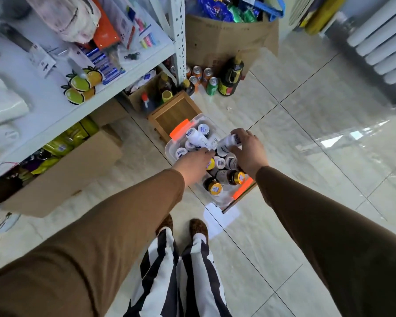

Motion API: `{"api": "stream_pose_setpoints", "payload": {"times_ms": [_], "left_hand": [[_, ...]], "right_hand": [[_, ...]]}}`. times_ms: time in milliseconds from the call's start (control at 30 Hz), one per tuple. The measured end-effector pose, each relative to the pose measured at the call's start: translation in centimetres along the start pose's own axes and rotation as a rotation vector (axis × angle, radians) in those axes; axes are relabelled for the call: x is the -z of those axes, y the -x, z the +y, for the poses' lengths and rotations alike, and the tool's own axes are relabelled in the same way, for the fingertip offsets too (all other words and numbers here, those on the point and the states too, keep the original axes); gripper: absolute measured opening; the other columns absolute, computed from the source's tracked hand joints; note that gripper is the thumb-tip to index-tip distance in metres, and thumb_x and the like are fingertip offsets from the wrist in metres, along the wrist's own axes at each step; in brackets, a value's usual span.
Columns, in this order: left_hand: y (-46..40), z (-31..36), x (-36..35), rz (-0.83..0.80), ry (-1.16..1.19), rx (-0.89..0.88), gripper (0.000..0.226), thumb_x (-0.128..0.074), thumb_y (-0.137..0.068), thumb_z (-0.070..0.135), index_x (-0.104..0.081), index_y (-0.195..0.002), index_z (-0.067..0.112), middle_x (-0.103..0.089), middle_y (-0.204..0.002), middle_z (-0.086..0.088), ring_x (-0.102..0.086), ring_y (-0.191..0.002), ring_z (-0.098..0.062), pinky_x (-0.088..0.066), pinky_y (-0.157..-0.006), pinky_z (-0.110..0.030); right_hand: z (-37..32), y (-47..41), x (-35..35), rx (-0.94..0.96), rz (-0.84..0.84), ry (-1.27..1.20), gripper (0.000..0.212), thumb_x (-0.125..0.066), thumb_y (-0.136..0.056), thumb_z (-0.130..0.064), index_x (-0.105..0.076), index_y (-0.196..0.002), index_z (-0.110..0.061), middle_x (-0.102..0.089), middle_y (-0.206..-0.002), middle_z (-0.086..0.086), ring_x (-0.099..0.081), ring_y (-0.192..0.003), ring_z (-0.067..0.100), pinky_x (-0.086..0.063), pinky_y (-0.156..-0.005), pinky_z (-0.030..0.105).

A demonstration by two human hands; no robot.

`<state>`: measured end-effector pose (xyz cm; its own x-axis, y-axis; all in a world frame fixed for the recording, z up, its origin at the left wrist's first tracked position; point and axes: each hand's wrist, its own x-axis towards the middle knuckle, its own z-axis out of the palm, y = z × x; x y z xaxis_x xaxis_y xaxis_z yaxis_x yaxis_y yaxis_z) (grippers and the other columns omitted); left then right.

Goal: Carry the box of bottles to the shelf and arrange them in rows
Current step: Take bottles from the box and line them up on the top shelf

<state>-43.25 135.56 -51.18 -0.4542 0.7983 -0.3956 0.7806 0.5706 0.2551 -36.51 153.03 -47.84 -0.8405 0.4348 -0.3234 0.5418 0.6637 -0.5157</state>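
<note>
A clear plastic box (pixel 173 146) with orange latches sits on a low wooden stand on the floor. It holds several bottles, some white-capped and some with yellow caps (pixel 216 188). My left hand (pixel 193 164) reaches into the box and grips a white bottle (pixel 196 137) near its base. My right hand (pixel 249 151) is over the box's right side, fingers curled round another white bottle (pixel 229 143) that lies tilted. The white metal shelf (pixel 78 104) stands to the left, its surface covered with packaged goods.
Open cardboard boxes (pixel 78 165) of goods sit under the shelf. Cans and a dark bottle (pixel 230 78) stand on the floor by a large carton (pixel 226 40). A wooden crate (pixel 176 113) lies behind the plastic box. Tiled floor spreads to the right; a radiator (pixel 380 42) is far right.
</note>
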Motion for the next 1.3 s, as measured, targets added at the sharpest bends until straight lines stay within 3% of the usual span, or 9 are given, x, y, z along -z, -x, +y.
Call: {"api": "stream_pose_setpoints", "payload": {"times_ms": [167,300,433,533,633,767,967,1167,1300], "left_hand": [[4.9,-1.7,5.7,0.128,0.692,0.304,0.054,-0.065,-0.091,0.037,-0.045,-0.135,0.014,-0.055,-0.13,-0.01,-0.055,-0.114,-0.027,-0.047,-0.095,-0.04],[11.3,-3.7,11.9,0.261,0.938,0.412,0.04,-0.07,-0.088,0.037,-0.05,-0.122,0.026,-0.062,-0.114,0.0,-0.062,-0.103,-0.018,-0.051,-0.082,-0.029],[19.4,-5.3,18.3,0.494,1.021,0.473,0.039,-0.074,-0.084,0.038,-0.05,-0.113,0.027,-0.063,-0.106,0.003,-0.062,-0.094,-0.011,-0.048,-0.082,-0.026],[26.2,-6.1,22.3,0.642,1.028,0.508,0.032,-0.074,-0.084,0.038,-0.053,-0.107,0.029,-0.064,-0.095,0.016,-0.059,-0.079,0.005,-0.043,-0.071,-0.015],[33.1,-6.9,25.1,0.763,1.021,0.534,0.026,-0.071,-0.088,0.032,-0.054,-0.104,0.022,-0.061,-0.091,0.012,-0.056,-0.079,-0.005,-0.042,-0.07,-0.019],[42.1,-8.4,26.7,0.908,1.016,0.607,0.029,-0.072,-0.087,0.032,-0.055,-0.107,0.021,-0.063,-0.1,0.004,-0.059,-0.083,-0.003,-0.046,-0.077,-0.024],[55.1,-10.9,26.6,1.168,1.168,0.653,0.038,-0.082,-0.077,0.02,-0.06,-0.107,0.027,-0.071,-0.098,0.012,-0.067,-0.088,-0.004,-0.054,-0.079,-0.023],[69.1,-15.2,25.4,1.299,1.212,0.679,0.038,-0.08,-0.079,0.008,-0.063,-0.111,0.019,-0.074,-0.098,0.01,-0.068,-0.093,-0.005,-0.051,-0.079,-0.014],[76.7,-17.8,25.1,1.358,1.209,0.699,0.037,-0.078,-0.081,0.01,-0.064,-0.114,0.018,-0.074,-0.102,0.007,-0.069,-0.089,-0.003,-0.048,-0.07,-0.011]], "right_hand": [[-3.9,1.4,4.2,0.002,-0.045,-0.23,0.035,-0.069,-0.087,-0.026,-0.056,-0.119,-0.023,-0.062,-0.104,-0.001,-0.058,-0.091,0.019,-0.039,-0.074,0.026],[-10.2,3.0,7.8,0.147,-0.128,-0.351,0.036,-0.068,-0.089,-0.031,-0.055,-0.122,-0.026,-0.063,-0.107,-0.002,-0.059,-0.081,-0.004,-0.041,-0.063,0.009],[-19.0,4.9,10.7,0.342,-0.183,-0.359,0.042,-0.065,-0.09,-0.038,-0.055,-0.128,-0.025,-0.065,-0.111,0.0,-0.062,-0.089,0.012,-0.051,-0.075,0.029],[-26.3,6.7,11.6,0.507,-0.216,-0.384,0.047,-0.065,-0.09,-0.04,-0.055,-0.132,-0.024,-0.064,-0.12,-0.002,-0.06,-0.102,0.012,-0.047,-0.086,0.029],[-33.4,9.3,11.5,0.659,-0.25,-0.408,0.049,-0.065,-0.09,-0.039,-0.053,-0.136,-0.025,-0.061,-0.126,-0.001,-0.057,-0.099,0.012,-0.046,-0.087,0.028],[-42.0,13.9,10.3,0.816,-0.29,-0.436,0.039,-0.067,-0.088,-0.041,-0.054,-0.123,-0.028,-0.06,-0.105,-0.012,-0.06,-0.091,0.017,-0.053,-0.079,0.036],[-53.4,21.4,6.2,0.939,-0.406,-0.482,0.03,-0.069,-0.084,-0.04,-0.056,-0.106,-0.024,-0.066,-0.096,-0.003,-0.063,-0.087,0.022,-0.055,-0.081,0.05],[-64.3,30.8,0.3,1.069,-0.505,-0.498,0.027,-0.067,-0.084,-0.038,-0.056,-0.105,-0.024,-0.06,-0.097,0.022,-0.051,-0.076,0.019,-0.044,-0.071,0.037],[-70.4,35.6,-3.0,1.138,-0.467,-0.5,0.021,-0.067,-0.087,-0.034,-0.056,-0.105,-0.029,-0.06,-0.086,-0.008,-0.051,-0.074,0.003,-0.043,-0.071,0.021]]}}
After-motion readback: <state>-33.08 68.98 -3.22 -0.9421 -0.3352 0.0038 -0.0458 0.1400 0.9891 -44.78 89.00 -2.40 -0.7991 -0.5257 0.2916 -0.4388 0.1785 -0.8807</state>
